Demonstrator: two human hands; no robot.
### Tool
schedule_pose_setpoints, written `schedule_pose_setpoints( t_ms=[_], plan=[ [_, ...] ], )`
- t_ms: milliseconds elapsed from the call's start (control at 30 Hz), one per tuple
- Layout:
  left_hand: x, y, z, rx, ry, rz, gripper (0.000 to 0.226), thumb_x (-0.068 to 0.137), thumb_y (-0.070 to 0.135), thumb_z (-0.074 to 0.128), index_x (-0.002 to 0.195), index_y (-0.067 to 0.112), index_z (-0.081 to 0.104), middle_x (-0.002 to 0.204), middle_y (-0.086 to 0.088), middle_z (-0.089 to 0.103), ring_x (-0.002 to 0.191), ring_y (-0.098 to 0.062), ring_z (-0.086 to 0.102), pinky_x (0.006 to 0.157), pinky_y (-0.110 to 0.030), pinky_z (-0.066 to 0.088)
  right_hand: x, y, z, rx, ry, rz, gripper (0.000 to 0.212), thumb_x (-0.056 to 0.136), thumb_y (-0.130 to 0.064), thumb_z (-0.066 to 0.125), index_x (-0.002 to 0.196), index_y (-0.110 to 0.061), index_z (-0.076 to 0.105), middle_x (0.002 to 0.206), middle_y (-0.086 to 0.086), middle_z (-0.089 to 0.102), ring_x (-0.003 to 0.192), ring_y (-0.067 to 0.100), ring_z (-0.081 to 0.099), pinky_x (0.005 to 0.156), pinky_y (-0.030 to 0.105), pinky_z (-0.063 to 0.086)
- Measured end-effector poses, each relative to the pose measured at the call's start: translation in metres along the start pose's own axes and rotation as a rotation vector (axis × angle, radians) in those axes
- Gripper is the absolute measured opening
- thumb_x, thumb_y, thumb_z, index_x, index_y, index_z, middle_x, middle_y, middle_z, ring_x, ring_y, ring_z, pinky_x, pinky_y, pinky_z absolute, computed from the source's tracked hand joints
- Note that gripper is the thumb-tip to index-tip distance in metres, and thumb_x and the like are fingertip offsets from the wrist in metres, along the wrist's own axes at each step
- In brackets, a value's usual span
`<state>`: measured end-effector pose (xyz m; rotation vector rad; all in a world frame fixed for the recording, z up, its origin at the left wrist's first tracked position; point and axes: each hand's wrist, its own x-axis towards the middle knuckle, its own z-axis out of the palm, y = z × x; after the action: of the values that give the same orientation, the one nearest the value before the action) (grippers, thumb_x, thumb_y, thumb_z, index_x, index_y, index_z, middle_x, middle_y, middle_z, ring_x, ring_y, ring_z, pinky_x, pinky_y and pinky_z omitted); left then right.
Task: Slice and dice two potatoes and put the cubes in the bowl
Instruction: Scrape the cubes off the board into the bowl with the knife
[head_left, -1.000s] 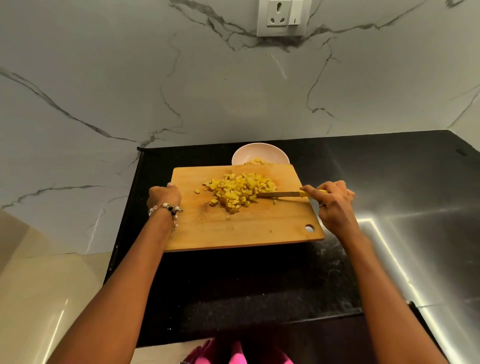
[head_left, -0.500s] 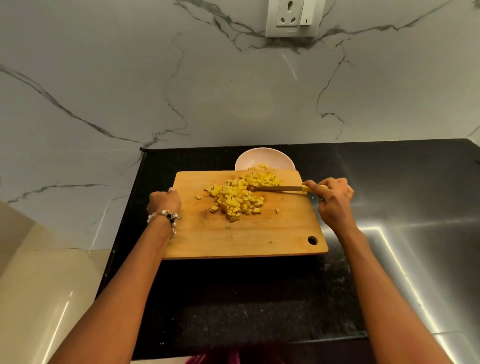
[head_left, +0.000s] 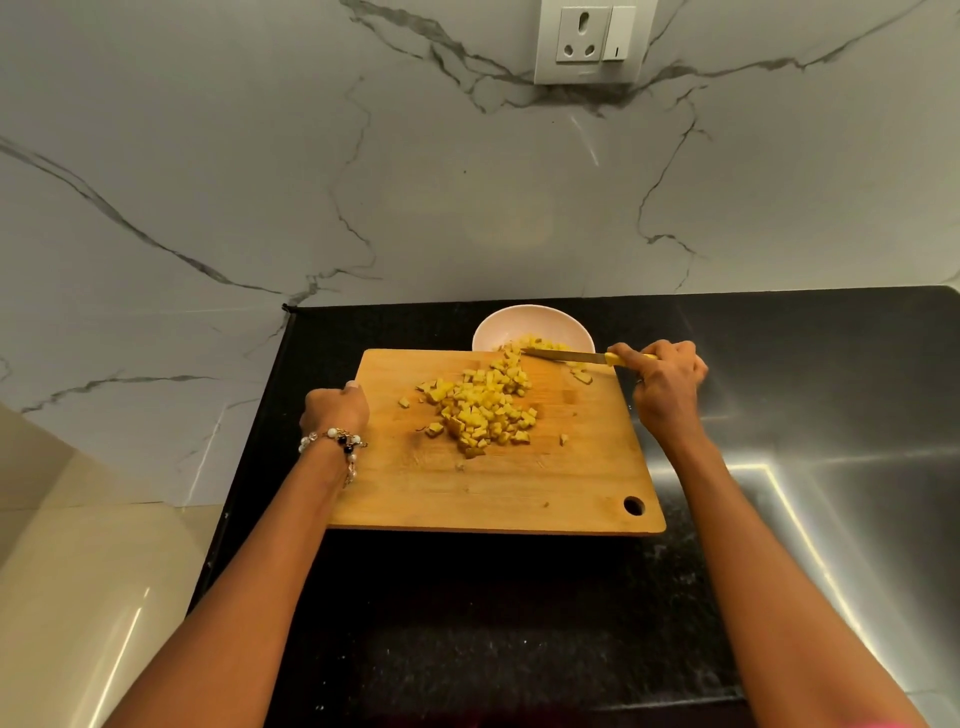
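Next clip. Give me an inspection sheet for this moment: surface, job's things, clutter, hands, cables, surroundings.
Surface: black counter, speckled; steel panel at right.
Job's things: board with its far edge at the bowl; cubes heaped mid-board, a few strays apart; some cubes already in the bowl; knife lying level along the board's far edge, tip at the bowl's rim.
Clutter: nothing seen.
Hands: left hand grips the board's left edge, bracelet on the wrist; right hand holds the knife's yellow handle.
Cables: nothing seen.
Surroundings: veined marble wall, socket with nothing plugged in.
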<state>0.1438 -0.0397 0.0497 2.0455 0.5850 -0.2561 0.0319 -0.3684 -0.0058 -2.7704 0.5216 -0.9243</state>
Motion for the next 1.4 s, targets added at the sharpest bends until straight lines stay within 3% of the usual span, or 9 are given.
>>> schedule_pose_setpoints(
  t_ms=[100,333,467,567,733,900,1167,1400],
  plan=[
    [0.001,-0.002,0.002,-0.002,-0.004,0.001,0.025,0.095,0.027,0.050,0.080,0.008,0.055,0.085,-0.008,0.053,0.065,-0.018,0.048,0.069,-0.033,0.038,0.004,-0.004,-0.001,0.027,0.004,0.035,0.037,0.082,0.007,0.063,0.109,-0.018,0.071,0.079,0.012,0.054,0.081,0.036,0.047,0.072,0.048,0.035],
    [0.002,-0.002,0.003,-0.015,-0.003,-0.023,0.022,0.095,0.027,0.050,0.090,0.007,0.057,0.094,-0.009,0.054,0.081,-0.022,0.052,0.072,-0.034,0.040,-0.011,-0.007,-0.012,0.093,-0.025,0.123,0.042,0.085,0.010,0.057,0.111,-0.020,0.071,0.082,0.010,0.056,0.083,0.035,0.046,0.072,0.042,0.029],
    [0.004,-0.005,-0.001,-0.017,0.004,-0.041,0.031,0.095,0.028,0.050,0.112,0.003,0.057,0.103,-0.010,0.056,0.089,-0.024,0.054,0.074,-0.035,0.041,-0.029,0.004,-0.035,0.159,-0.082,-0.016,0.049,0.084,0.014,0.049,0.110,-0.021,0.071,0.078,0.001,0.055,0.078,0.029,0.048,0.063,0.042,0.038],
    [0.007,-0.007,-0.005,-0.020,0.017,-0.059,0.036,0.095,0.029,0.050,0.120,0.004,0.053,0.117,-0.014,0.058,0.104,-0.030,0.057,0.081,-0.038,0.044,-0.041,0.008,-0.052,0.174,-0.154,-0.128,0.045,0.084,0.005,0.043,0.109,-0.019,0.071,0.079,0.001,0.057,0.076,0.023,0.045,0.057,0.039,0.040],
    [0.007,-0.009,-0.013,-0.021,0.039,-0.060,0.036,0.096,0.027,0.049,0.121,0.002,0.051,0.120,-0.016,0.057,0.107,-0.032,0.057,0.083,-0.039,0.044,-0.052,0.008,-0.062,0.148,-0.238,-0.171,0.051,0.080,0.015,0.056,0.111,-0.022,0.071,0.082,0.000,0.060,0.078,0.022,0.046,0.058,0.048,0.044],
    [0.007,-0.009,-0.018,-0.027,0.045,-0.046,0.038,0.096,0.026,0.048,0.125,0.002,0.048,0.123,-0.016,0.056,0.109,-0.032,0.056,0.080,-0.037,0.042,-0.047,-0.005,-0.059,0.057,-0.179,-0.142,0.050,0.080,0.014,0.058,0.108,-0.025,0.072,0.080,0.002,0.058,0.078,0.028,0.045,0.066,0.038,0.029],
    [0.008,-0.011,-0.020,-0.008,0.043,-0.024,0.030,0.095,0.027,0.048,0.112,0.003,0.057,0.112,-0.014,0.060,0.095,-0.028,0.057,0.074,-0.035,0.040,-0.015,-0.003,-0.035,-0.032,-0.239,0.048,0.045,0.089,0.005,0.051,0.115,-0.027,0.068,0.088,0.006,0.054,0.091,0.030,0.038,0.079,0.035,0.019],
    [0.019,-0.011,-0.021,-0.013,0.050,0.000,0.027,0.093,0.027,0.050,0.093,0.002,0.062,0.092,-0.012,0.059,0.076,-0.024,0.053,0.067,-0.034,0.041,0.020,-0.012,-0.019,-0.069,-0.289,0.119,0.039,0.094,-0.001,0.047,0.120,-0.025,0.065,0.088,0.005,0.046,0.094,0.031,0.037,0.083,0.039,0.027]
  ],
)
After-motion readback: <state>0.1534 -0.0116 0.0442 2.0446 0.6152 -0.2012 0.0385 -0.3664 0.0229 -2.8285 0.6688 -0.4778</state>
